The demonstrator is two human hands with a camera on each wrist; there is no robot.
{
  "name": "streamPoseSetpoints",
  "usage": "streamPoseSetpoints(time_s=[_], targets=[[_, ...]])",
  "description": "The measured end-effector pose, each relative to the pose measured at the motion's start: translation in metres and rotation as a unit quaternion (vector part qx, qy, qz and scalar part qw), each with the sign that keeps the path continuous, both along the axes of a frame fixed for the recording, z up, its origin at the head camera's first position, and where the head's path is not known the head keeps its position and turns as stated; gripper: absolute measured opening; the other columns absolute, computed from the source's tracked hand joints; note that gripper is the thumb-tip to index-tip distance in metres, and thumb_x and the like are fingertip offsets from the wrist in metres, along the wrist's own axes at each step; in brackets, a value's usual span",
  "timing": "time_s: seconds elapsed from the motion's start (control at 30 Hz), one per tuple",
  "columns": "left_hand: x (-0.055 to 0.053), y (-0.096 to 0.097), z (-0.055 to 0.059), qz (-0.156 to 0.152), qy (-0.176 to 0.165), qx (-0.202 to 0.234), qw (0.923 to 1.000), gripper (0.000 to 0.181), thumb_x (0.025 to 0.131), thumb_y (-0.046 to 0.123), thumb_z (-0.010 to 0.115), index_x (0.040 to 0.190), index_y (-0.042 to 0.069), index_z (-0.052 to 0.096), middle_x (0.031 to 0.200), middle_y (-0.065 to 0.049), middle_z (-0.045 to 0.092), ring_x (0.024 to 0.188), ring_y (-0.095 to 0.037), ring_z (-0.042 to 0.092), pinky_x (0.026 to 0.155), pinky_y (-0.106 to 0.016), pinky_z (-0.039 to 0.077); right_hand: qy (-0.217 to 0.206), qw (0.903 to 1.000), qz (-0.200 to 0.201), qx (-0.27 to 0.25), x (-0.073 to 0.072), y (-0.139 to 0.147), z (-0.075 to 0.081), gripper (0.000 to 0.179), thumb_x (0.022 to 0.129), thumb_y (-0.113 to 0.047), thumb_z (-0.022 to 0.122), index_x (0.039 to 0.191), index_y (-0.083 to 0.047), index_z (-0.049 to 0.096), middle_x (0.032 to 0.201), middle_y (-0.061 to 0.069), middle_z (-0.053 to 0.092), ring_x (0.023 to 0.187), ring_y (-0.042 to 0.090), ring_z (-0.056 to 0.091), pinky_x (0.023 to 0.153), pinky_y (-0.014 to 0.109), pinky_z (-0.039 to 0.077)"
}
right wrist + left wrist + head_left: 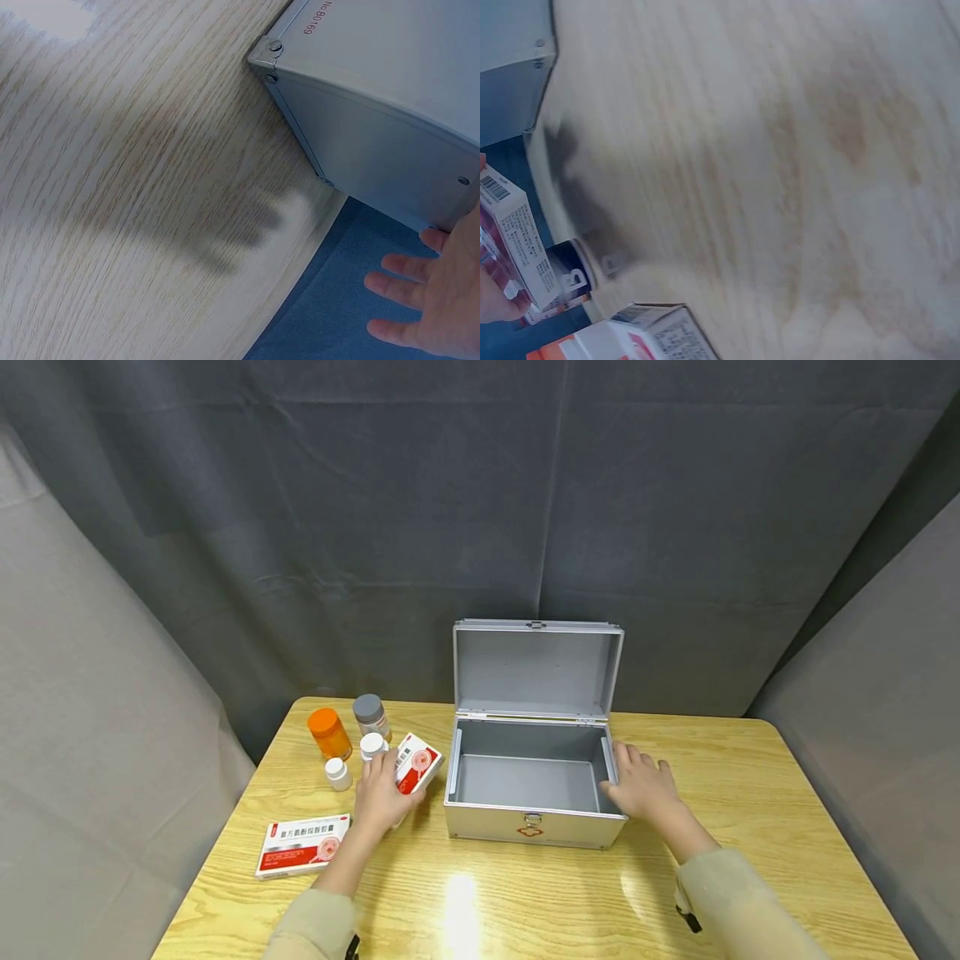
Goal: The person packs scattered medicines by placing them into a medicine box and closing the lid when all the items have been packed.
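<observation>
In the head view my left hand point(380, 795) grips a red-and-white medicine box point(420, 762), held tilted above the table left of the case. The left wrist view catches that medicine box point(525, 238) at its edge, with part of a finger on it. An aluminium first-aid case point(534, 828) stands with its lid point(536, 672) raised; its inside shows bare grey walls and floor. At the case's right rim rests my right hand point(643, 785). Seen from the right wrist, the fingers of this hand point(457, 292) are spread beside the case's side wall point(367, 142).
Left of the case stand an orange bottle point(330, 735), a grey-capped bottle point(371, 716), a white-capped bottle point(372, 745) and a small white bottle point(338, 774). A second medicine box point(302, 846) lies flat near the left edge of the wooden table point(525, 902). A dark curtain point(360, 527) hangs behind.
</observation>
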State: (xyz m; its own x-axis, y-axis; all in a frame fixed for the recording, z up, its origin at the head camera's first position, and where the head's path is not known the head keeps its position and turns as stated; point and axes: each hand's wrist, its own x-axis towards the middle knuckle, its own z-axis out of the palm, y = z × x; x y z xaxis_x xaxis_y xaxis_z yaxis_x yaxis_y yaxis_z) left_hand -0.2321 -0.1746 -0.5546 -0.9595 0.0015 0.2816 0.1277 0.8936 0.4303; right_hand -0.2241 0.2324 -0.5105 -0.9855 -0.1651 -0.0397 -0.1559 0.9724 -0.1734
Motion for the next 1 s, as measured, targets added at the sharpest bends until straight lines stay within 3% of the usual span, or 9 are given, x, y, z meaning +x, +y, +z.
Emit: streamPoseSetpoints(time_s=[0.47, 0.73, 1.0], targets=[[-0.007, 0.008, 0.034, -0.016, 0.054, 0.015, 0.9983, 0.081, 0.063, 0.038, 0.074, 0.13, 0.004, 0.044, 0.122, -0.015, 0.046, 0.106, -0.033, 0.041, 0.086, -0.047, 0.037, -0.001, 1.0, 0.0, -0.005, 0.001, 0.0, 0.002, 0.072, 0.084, -0.037, 0.05, 0.136, 0.004, 0.022, 0.132, 0.029, 0.036, 0.117, 0.049, 0.037, 0.093, 0.068, 0.022], [-0.01, 0.017, 0.053, -0.036, 0.052, 0.015, 0.9979, 0.08, 0.062, 0.037, 0.075, 0.13, 0.007, 0.044, 0.122, -0.012, 0.046, 0.11, -0.032, 0.041, 0.088, -0.048, 0.037, -0.004, 1.0, 0.0, -0.008, 0.001, -0.001, 0.002, 0.072, 0.084, -0.036, 0.05, 0.137, 0.004, 0.021, 0.133, 0.029, 0.035, 0.118, 0.05, 0.036, 0.093, 0.068, 0.021], [-0.014, 0.026, 0.061, -0.065, 0.038, 0.007, 0.9972, 0.08, 0.062, 0.037, 0.075, 0.13, 0.01, 0.043, 0.123, -0.011, 0.046, 0.113, -0.028, 0.039, 0.088, -0.047, 0.039, -0.003, 0.9999, -0.001, -0.011, 0.001, 0.0, 0.001, 0.072, 0.084, -0.036, 0.05, 0.137, 0.004, 0.021, 0.133, 0.029, 0.035, 0.118, 0.05, 0.037, 0.093, 0.068, 0.021]])
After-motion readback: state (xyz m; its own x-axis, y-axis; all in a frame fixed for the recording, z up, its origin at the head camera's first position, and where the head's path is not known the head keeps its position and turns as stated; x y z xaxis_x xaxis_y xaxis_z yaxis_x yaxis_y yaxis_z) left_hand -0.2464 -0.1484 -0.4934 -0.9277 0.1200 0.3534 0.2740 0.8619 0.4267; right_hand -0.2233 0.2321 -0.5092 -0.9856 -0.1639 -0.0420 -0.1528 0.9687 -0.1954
